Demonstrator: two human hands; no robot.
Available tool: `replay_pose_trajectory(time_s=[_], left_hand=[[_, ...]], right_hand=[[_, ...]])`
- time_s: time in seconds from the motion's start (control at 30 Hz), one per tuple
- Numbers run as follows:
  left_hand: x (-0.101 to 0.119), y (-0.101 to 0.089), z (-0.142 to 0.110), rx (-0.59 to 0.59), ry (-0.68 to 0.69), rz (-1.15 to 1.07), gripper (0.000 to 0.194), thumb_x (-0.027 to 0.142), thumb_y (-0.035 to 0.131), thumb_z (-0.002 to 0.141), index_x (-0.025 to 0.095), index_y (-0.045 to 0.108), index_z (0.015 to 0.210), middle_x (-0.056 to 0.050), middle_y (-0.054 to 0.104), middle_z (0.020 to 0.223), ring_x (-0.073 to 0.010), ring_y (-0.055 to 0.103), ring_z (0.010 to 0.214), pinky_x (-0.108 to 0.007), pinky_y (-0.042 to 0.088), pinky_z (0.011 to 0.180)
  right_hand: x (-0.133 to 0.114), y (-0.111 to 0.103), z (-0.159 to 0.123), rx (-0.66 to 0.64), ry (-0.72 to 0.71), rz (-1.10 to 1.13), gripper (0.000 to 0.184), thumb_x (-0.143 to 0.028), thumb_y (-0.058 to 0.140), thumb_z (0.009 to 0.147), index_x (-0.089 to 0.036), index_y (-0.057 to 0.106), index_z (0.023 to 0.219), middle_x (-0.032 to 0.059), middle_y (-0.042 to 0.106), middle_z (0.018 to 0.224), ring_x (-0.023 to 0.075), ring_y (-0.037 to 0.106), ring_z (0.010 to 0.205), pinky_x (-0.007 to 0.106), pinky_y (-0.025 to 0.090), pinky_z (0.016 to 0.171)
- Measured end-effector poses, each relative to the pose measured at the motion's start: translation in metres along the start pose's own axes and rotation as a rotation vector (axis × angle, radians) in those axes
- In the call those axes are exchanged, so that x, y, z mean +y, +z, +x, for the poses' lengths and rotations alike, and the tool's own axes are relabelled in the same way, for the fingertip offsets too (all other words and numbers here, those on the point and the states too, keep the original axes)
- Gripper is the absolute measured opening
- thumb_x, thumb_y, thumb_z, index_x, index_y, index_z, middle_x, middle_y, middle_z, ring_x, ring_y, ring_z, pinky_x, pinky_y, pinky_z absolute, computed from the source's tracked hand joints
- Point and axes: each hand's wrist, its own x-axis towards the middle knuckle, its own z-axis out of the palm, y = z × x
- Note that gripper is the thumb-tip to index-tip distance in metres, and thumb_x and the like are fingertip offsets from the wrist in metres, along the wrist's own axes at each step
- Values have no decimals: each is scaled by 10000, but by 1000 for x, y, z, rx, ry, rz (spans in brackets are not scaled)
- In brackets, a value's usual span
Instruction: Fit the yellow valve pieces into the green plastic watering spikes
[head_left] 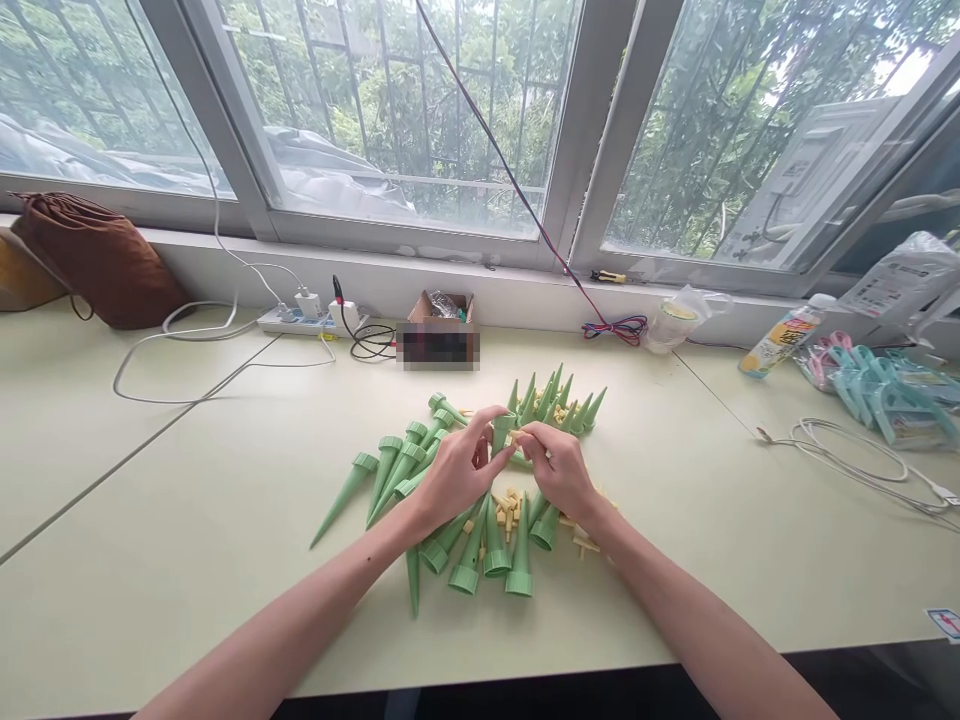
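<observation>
**Grasped between fingertips: green spike (501, 432) in left hand, yellow piece in right**

At far left on a pale table (187, 520), a brown pouch (105, 260) sits by the window. Nearer the work, a fan of green spikes (388, 465) lies on its side, tips mostly toward the lower left. Beside it, the left hand (461, 465) grips one spike at mid-table, wide ribbed end up. More spikes (495, 540) lie nearer the table's edge, hollow ends facing the camera, below a small heap of yellow pieces (511, 508). Behind the hands, a cluster of spikes (555, 402) stands points up among further yellow bits. The right hand (556, 465) pinches a yellow piece (515, 436) against or just beside the held spike; contact is hard to tell. Other yellow pieces lie partly behind the right forearm.

Work appears to be midway: one spike is in hand, with plenty of loose parts left. Which spikes, if any, are finished cannot be told.
</observation>
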Motion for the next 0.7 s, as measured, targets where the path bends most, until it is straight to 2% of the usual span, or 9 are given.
replay_pose_trajectory(time_s=[0.17, 0.3, 0.37, 0.7], left_hand=[[2, -1, 1, -4, -24, -35, 365, 293, 593, 919, 225, 471, 1255, 88, 431, 644, -57, 381, 477, -167, 346, 493], [4, -3, 3, 22, -97, -92, 389, 316, 622, 896, 213, 475, 1241, 88, 423, 638, -58, 361, 467, -166, 323, 459], [5, -4, 4, 34, -119, -121, 393, 315, 628, 888, 213, 477, 1236, 89, 423, 627, -61, 367, 468, -166, 325, 452], [5, -4, 3, 15, -123, -131, 383, 299, 610, 892, 216, 475, 1241, 86, 438, 630, -62, 370, 468, -167, 336, 448]], right_hand=[[-2, -1, 0, -7, 7, 12, 337, -324, 401, 1029, -194, 525, 744, -18, 508, 648, 116, 429, 560, 247, 352, 547], [-7, -2, 2, 9, 32, 29, 173, -334, 495, 995, -192, 592, 976, 0, 582, 750, 121, 477, 580, 250, 405, 557], [-8, -3, 2, 23, 32, 34, 156, -319, 528, 981, -197, 579, 1063, 10, 604, 810, 118, 480, 573, 254, 424, 554], [-6, -2, 1, 58, -11, 48, 67, -251, 507, 990, -219, 565, 1003, 26, 596, 899, 131, 529, 657, 278, 472, 616]])
